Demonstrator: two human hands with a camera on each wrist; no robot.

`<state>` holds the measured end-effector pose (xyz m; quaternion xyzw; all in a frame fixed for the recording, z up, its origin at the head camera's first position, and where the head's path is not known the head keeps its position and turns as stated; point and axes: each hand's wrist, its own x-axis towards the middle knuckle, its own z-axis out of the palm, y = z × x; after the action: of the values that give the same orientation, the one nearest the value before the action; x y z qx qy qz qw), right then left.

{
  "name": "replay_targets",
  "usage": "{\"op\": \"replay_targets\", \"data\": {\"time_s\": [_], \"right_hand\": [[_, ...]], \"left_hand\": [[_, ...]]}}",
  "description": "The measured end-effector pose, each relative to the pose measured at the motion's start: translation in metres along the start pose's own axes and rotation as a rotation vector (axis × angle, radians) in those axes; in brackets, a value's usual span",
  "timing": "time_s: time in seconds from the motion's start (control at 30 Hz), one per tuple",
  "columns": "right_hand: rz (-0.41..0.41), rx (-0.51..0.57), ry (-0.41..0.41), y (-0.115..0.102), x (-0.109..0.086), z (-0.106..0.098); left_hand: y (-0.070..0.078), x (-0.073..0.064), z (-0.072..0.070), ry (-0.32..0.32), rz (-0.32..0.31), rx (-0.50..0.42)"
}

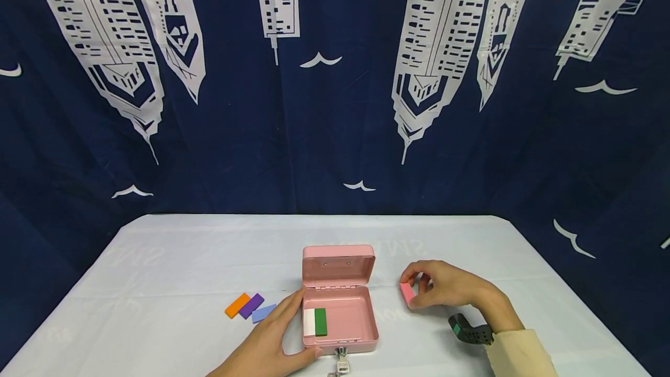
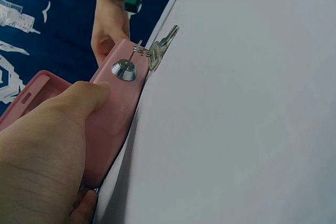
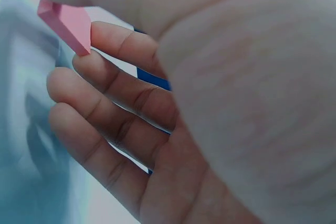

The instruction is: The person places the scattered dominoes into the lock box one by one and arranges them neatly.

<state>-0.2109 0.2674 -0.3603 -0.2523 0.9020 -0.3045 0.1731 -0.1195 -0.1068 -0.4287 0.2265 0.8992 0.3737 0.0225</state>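
Note:
A pink metal cash box (image 1: pixel 341 313) stands with its lid tipped back. Inside, a white block (image 1: pixel 309 322) and a green block (image 1: pixel 321 322) lie side by side at the left. My left hand (image 1: pixel 269 339) holds the box at its left front corner, the thumb (image 2: pixel 89 97) pressing the front wall near the lock. To the right of the box, my right hand (image 1: pixel 445 285) pinches a pink block (image 3: pixel 67 23) between thumb and fingertips. The head view cannot tell whether this block touches the table.
Left of the box lie an orange block (image 1: pixel 238 305), a purple block (image 1: pixel 252 306) and a blue block (image 1: pixel 263 313), the last close to my left hand. Keys (image 2: pixel 157 53) hang from the lock (image 2: pixel 124 70). A white cloth (image 1: pixel 173 272) covers the table, before a dark blue curtain (image 1: pixel 235 150).

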Motion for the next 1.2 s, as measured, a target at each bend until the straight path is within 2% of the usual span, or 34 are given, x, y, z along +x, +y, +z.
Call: {"op": "replay_targets", "data": {"time_s": [0.33,0.77,1.2], "right_hand": [[-0.064,-0.029,0.028,-0.006,-0.001,-0.003],[-0.088,-0.076,0.05,-0.019,-0.004,-0.004],[-0.112,-0.116,0.082,-0.034,-0.006,-0.005]], "left_hand": [[0.001,0.0,-0.001,-0.014,-0.014,-0.009],[0.002,0.0,-0.002,-0.03,-0.025,-0.022],[-0.001,0.0,0.001,0.008,0.009,0.012]]}}
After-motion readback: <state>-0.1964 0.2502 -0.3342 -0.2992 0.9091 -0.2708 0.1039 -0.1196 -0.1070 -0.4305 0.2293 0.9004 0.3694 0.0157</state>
